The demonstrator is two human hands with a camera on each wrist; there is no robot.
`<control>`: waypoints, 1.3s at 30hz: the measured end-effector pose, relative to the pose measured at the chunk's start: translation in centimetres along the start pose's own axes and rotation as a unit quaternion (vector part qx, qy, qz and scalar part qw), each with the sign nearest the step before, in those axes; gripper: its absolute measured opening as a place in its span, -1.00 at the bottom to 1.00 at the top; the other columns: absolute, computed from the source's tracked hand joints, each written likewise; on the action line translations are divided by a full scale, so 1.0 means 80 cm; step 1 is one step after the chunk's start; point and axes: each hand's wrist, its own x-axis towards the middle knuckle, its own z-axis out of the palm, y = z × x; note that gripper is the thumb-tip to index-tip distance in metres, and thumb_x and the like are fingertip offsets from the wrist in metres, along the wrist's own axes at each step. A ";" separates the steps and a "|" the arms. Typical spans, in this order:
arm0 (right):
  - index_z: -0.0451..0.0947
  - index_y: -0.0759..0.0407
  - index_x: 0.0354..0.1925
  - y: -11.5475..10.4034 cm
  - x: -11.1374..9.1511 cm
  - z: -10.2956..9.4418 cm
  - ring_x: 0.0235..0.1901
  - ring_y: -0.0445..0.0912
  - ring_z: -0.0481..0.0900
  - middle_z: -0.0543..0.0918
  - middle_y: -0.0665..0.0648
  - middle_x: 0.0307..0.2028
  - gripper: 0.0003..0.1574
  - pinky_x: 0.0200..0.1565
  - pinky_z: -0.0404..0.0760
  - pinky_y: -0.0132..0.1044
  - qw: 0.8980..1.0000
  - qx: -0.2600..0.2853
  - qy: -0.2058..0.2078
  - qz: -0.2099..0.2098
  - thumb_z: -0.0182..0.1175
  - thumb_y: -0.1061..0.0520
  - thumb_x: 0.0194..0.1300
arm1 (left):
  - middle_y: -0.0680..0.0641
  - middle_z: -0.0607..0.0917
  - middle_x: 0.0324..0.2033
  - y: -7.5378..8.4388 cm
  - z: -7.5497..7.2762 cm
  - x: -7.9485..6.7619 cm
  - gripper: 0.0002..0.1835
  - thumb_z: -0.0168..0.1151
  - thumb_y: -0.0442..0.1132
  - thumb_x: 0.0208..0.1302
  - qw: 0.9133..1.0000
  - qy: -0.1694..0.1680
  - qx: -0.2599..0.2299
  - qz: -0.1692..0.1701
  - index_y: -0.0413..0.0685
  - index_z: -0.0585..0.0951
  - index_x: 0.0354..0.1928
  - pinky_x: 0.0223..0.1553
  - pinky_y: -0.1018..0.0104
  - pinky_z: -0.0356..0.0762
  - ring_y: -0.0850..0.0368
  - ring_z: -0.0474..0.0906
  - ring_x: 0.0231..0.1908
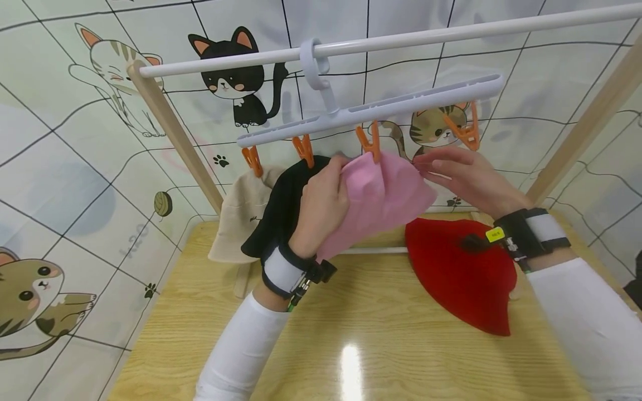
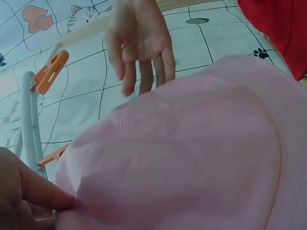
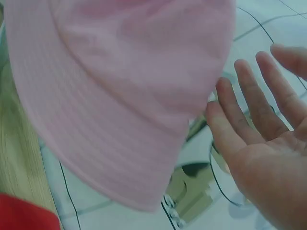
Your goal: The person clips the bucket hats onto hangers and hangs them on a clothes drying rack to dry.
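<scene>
A pink bucket hat [image 1: 373,195] hangs from an orange clip [image 1: 369,142] on the white hanger [image 1: 371,114]. My left hand [image 1: 323,203] pinches the hat's left edge between thumb and fingers, as the left wrist view shows too. At the hat's right side is my right hand [image 1: 458,175], its fingers extended and holding nothing; in the right wrist view the right hand [image 3: 268,129] has its fingertips right by the fabric. Left of the pink hat, a black hat [image 1: 281,206] and a beige hat [image 1: 241,214] hang from their own clips, the black one partly hidden behind my left hand.
A red hat [image 1: 461,273] lies on the wooden table [image 1: 351,334] at the right. The hanger hooks over a white rail [image 1: 426,39] between wooden posts [image 1: 175,133]. A spare orange clip [image 1: 466,131] hangs at the hanger's right end. Cat-print cloth covers the wall.
</scene>
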 end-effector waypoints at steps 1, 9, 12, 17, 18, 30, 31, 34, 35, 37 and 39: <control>0.38 0.31 0.26 -0.001 -0.005 -0.004 0.19 0.05 0.37 0.43 0.24 0.20 -0.56 0.12 0.42 -0.33 1.000 0.001 -0.002 -0.004 -0.04 0.30 0.46 | -0.12 0.67 -0.15 0.000 -0.001 -0.002 -0.77 -0.04 -0.38 0.42 1.000 0.002 -0.002 0.002 -0.19 0.51 0.03 -0.17 0.14 0.54 0.02 0.57 -0.25; 0.45 0.39 0.16 -0.036 -0.027 -0.032 0.13 0.02 0.50 0.55 0.24 0.09 -0.57 0.12 0.43 -0.22 0.992 0.097 -0.061 -0.052 -0.24 0.41 0.48 | -0.12 0.65 -0.10 0.007 -0.015 -0.014 -0.74 -0.05 -0.44 0.39 1.000 0.013 0.006 0.025 -0.22 0.50 0.05 -0.09 0.16 0.51 0.04 0.56 -0.15; 0.42 0.36 0.21 -0.055 -0.029 -0.036 0.15 0.03 0.48 0.54 0.25 0.12 -0.54 0.13 0.41 -0.20 0.992 0.069 -0.074 -0.070 -0.26 0.42 0.48 | -0.13 0.65 -0.08 0.012 -0.022 -0.015 -0.73 -0.08 -0.45 0.39 0.999 0.021 0.017 0.031 -0.24 0.52 0.04 -0.08 0.13 0.50 0.02 0.57 -0.11; 0.38 0.36 0.26 -0.086 -0.027 -0.042 0.16 0.03 0.49 0.46 0.25 0.20 -0.52 0.11 0.41 -0.21 0.995 0.039 -0.073 -0.061 -0.25 0.42 0.47 | -0.14 0.66 -0.16 0.022 -0.034 -0.019 -0.73 -0.11 -0.43 0.40 0.998 0.030 0.039 0.046 -0.22 0.57 -0.03 -0.17 0.08 0.51 -0.02 0.59 -0.18; 0.35 0.38 0.27 -0.091 -0.026 -0.043 0.16 0.03 0.49 0.43 0.25 0.23 -0.51 0.10 0.42 -0.21 0.995 0.034 -0.077 -0.058 -0.26 0.43 0.47 | -0.14 0.66 -0.18 0.024 -0.036 -0.021 -0.74 -0.10 -0.43 0.40 0.997 0.031 0.039 0.051 -0.21 0.57 -0.04 -0.19 0.08 0.51 -0.02 0.59 -0.20; 0.25 0.20 0.37 -0.126 -0.001 -0.037 0.13 -0.04 0.45 0.30 0.22 0.25 -0.44 0.01 0.47 -0.35 0.995 -0.089 -0.036 -0.012 -0.09 0.38 0.44 | -0.10 0.63 -0.31 0.038 -0.024 -0.068 -0.85 0.21 -0.43 0.25 0.986 -0.073 -0.020 0.146 -0.22 0.58 -0.13 -0.28 0.42 0.51 0.10 0.51 -0.38; 0.26 0.21 0.35 -0.127 0.001 -0.036 0.13 -0.05 0.45 0.32 0.21 0.24 -0.46 0.01 0.47 -0.35 0.996 -0.084 -0.037 -0.013 -0.09 0.37 0.45 | -0.08 0.63 -0.31 0.038 -0.021 -0.072 -0.84 0.23 -0.41 0.25 0.985 -0.086 -0.022 0.148 -0.21 0.57 -0.13 -0.26 0.44 0.51 0.11 0.51 -0.37; 0.31 0.25 0.29 -0.130 0.007 -0.035 0.12 -0.05 0.48 0.38 0.22 0.20 -0.53 0.02 0.48 -0.35 0.997 -0.053 -0.045 -0.020 -0.11 0.38 0.45 | -0.06 0.62 -0.30 0.039 -0.012 -0.082 -0.82 0.26 -0.37 0.25 0.980 -0.123 -0.023 0.154 -0.20 0.57 -0.11 -0.27 0.46 0.48 0.12 0.49 -0.38; 0.34 0.28 0.25 -0.132 0.010 -0.034 0.13 -0.05 0.48 0.39 0.22 0.19 -0.56 0.03 0.48 -0.34 0.998 -0.045 -0.049 -0.021 -0.12 0.38 0.46 | -0.05 0.61 -0.32 0.039 -0.008 -0.085 -0.82 0.25 -0.37 0.26 0.978 -0.136 -0.025 0.158 -0.20 0.57 -0.10 -0.30 0.48 0.46 0.14 0.47 -0.40; 0.37 0.32 0.20 -0.135 0.013 -0.034 0.13 -0.03 0.48 0.41 0.23 0.18 -0.61 0.04 0.47 -0.34 0.997 -0.029 -0.060 -0.025 -0.12 0.38 0.46 | -0.04 0.61 -0.35 0.040 0.000 -0.091 -0.83 0.23 -0.39 0.27 0.973 -0.154 -0.029 0.167 -0.21 0.57 -0.10 -0.33 0.50 0.42 0.14 0.45 -0.42; 0.36 0.34 0.21 -0.137 0.017 -0.035 0.13 -0.02 0.49 0.43 0.24 0.16 -0.60 0.05 0.47 -0.33 0.997 -0.022 -0.069 -0.029 -0.14 0.39 0.47 | -0.04 0.63 -0.33 0.042 0.008 -0.096 -0.84 0.19 -0.41 0.30 0.969 -0.178 -0.032 0.167 -0.21 0.58 -0.09 -0.32 0.54 0.40 0.14 0.45 -0.41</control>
